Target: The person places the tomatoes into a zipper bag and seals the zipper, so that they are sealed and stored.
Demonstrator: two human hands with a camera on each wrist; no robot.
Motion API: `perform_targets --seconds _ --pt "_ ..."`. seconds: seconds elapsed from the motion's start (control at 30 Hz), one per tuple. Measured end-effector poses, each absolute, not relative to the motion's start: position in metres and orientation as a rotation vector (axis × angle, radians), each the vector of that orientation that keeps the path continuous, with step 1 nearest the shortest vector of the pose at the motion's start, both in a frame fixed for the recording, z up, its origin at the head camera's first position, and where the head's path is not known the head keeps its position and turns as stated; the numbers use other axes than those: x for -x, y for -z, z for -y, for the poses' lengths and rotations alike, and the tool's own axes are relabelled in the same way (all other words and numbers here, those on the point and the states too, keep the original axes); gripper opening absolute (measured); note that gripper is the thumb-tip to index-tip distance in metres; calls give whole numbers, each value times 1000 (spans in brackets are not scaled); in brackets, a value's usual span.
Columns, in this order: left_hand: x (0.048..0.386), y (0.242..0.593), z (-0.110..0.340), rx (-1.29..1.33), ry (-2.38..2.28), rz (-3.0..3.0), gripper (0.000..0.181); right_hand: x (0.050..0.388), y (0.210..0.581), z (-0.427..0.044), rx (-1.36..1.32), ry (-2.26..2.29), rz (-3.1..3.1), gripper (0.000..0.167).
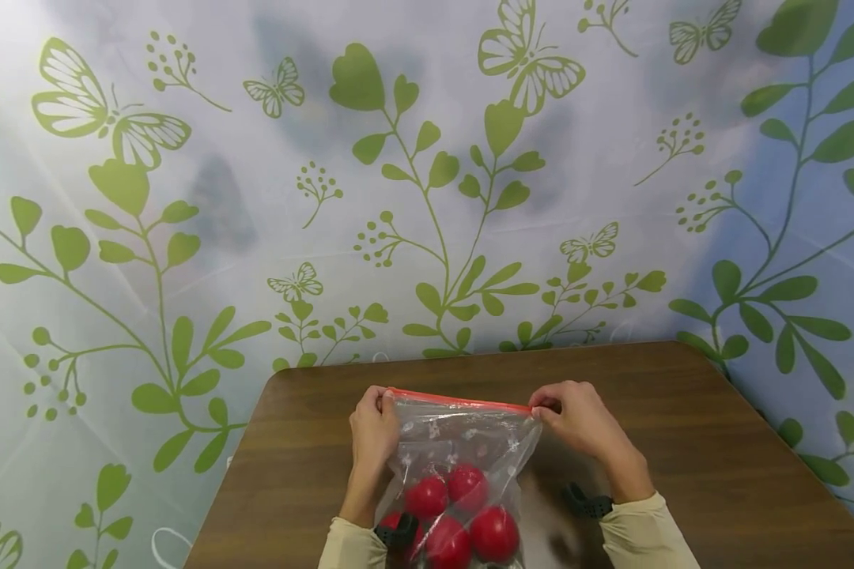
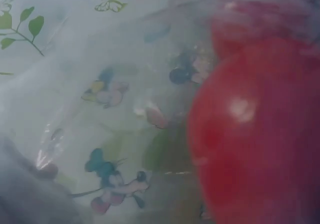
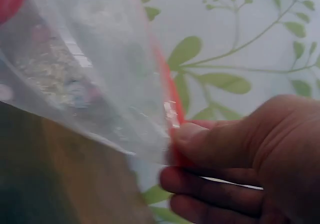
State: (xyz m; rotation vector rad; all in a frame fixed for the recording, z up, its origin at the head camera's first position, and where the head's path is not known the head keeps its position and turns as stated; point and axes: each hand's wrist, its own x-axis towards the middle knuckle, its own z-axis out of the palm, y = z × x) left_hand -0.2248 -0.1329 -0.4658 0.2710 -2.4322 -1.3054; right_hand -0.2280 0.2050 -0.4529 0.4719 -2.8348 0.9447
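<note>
A clear zip bag (image 1: 470, 442) with a red-orange zip strip (image 1: 462, 401) along its top is held up over the table, its mouth edge stretched between both hands. Several smooth, red round things, perhaps tomatoes or balls (image 1: 494, 533), sit in its lower part. The left hand (image 1: 374, 427) pinches the strip's left end. At the strip's right end, the right hand (image 1: 583, 419) pinches the corner between thumb and forefinger, as the right wrist view also shows with the thumb (image 3: 200, 139) on the strip. Printed cartoon figures (image 2: 117, 184) cover the bag in the left wrist view, where the left hand is blurred.
A brown wooden table (image 1: 292, 450) with rounded far corners lies beneath the hands. Behind it hangs a pale curtain (image 1: 427, 197) printed with green leaves and butterflies. Dark straps (image 1: 587, 502) sit at both wrists, by the cream sleeves (image 1: 648, 533).
</note>
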Motion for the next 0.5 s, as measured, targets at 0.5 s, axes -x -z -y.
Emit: perform_targets --seconds 0.5 --pt "198 463 128 -60 1241 2565 31 241 500 -187 -70 -913 2656 17"
